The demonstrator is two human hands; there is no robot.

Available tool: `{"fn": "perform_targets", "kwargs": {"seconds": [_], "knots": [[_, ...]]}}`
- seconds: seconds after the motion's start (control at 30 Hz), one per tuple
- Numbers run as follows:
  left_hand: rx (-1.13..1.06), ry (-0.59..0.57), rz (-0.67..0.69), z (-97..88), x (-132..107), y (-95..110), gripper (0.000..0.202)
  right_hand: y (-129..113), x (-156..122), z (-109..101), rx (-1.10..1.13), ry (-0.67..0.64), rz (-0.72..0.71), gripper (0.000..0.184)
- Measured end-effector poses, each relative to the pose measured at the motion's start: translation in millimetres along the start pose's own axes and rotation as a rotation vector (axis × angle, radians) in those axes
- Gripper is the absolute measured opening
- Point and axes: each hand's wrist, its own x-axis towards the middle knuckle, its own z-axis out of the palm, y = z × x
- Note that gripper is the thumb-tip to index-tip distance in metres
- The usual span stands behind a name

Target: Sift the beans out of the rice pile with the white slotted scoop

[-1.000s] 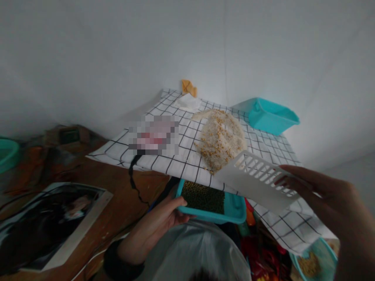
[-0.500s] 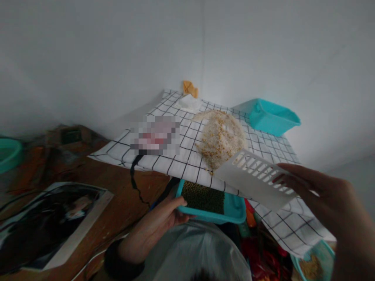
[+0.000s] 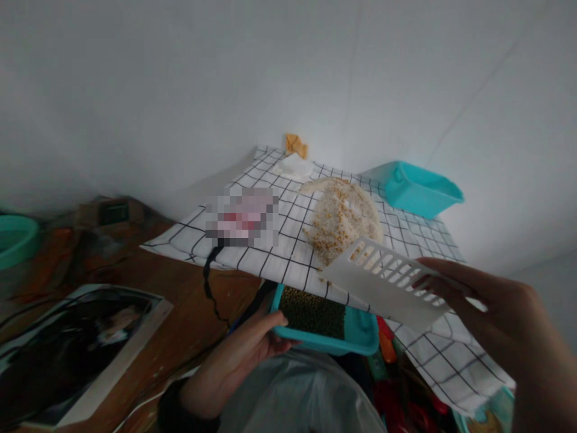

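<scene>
My left hand (image 3: 259,343) grips the near left side of a teal plastic tray (image 3: 360,341), thumb on the rim and fingers beneath. Dark green beans (image 3: 315,319) and some yellowish ones fill most of that tray, which sits just under the cloth's front edge. In my right hand (image 3: 482,300) is a flat white slotted plastic scraper (image 3: 387,285), held by its slotted side. Its far left end is at the near edge of a pile of pale grains mixed with yellow kernels (image 3: 345,219). Whether it touches the cloth I cannot tell.
A black-and-white checked cloth (image 3: 288,240) covers the table. On it are an empty-looking teal bin (image 3: 421,191), a white heap (image 3: 295,166) and a blurred-out item with a black strap (image 3: 207,273). A yellow cloth (image 3: 295,145) lies behind. Another teal container (image 3: 491,415) sits below right.
The view has shifted slightly, so the cloth and pile sit a little lower in it. The scraper has moved slightly left along the near edge of the pile. Both holds are unchanged.
</scene>
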Motion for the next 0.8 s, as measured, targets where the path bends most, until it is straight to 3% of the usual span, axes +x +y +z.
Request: {"fn": "perform_targets", "kwargs": {"seconds": [0.17, 0.37, 0.63, 0.8], "knots": [[0.017, -0.006, 0.089, -8.4, 13.1, -4.7, 0.012, -2.6, -1.1, -1.8, -0.026, -0.021, -0.037, 0.028], [0.003, -0.061, 0.114, -4.5, 3.6, 0.2, 0.014, -3.5, -3.0, -4.5, -0.047, -0.066, -0.108, 0.028], [0.095, -0.021, 0.174, -11.4, 10.9, 1.2, 0.008, 13.1, -0.3, 2.8, -0.083, -0.054, 0.018, 0.033], [0.071, -0.007, 0.146, -17.4, 16.3, -0.1, 0.011, 10.0, 3.2, 7.0, -0.079, -0.049, 0.042, 0.033]]}}
